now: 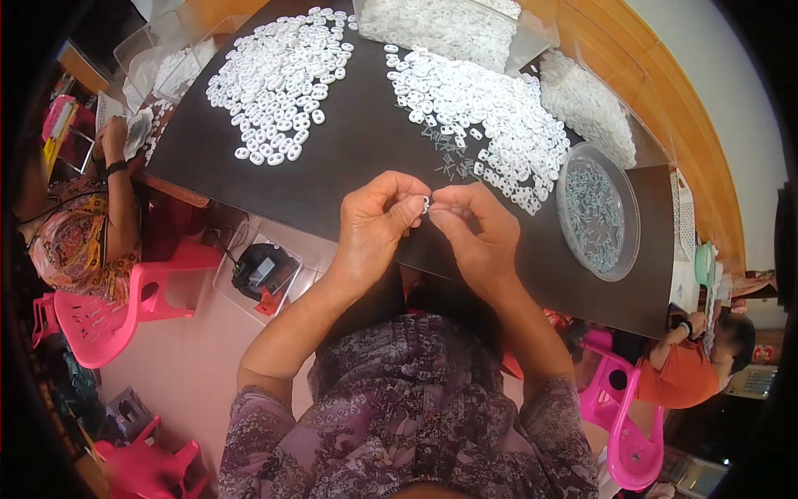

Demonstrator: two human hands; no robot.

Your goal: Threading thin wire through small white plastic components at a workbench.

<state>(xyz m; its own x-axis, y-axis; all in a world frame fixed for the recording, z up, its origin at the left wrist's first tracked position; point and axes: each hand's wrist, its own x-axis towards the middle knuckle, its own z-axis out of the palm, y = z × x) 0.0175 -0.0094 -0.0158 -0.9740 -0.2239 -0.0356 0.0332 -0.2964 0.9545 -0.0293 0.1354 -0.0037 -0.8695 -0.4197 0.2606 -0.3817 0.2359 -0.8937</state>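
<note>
My left hand (371,224) pinches a small white plastic piece (426,202) between thumb and forefinger, just over the table's near edge. From the other side my right hand (482,237) meets it, thumb and forefinger pressed together against or beside the piece. Whether a screw is between those right fingertips is too small to make out. Beyond my hands lie two heaps of white oval two-holed pieces, a left heap (283,83) and a larger right heap (474,96). Loose grey screws (453,156) are scattered by the right heap. A round clear tub (630,249) of screws stands to my right.
A clear bin (540,33) full of white pieces stands at the table's far side, with another heap in clear plastic (586,104) beside it. Co-workers sit left and right. Pink chairs (145,291) and a black device (264,270) in a tray are below.
</note>
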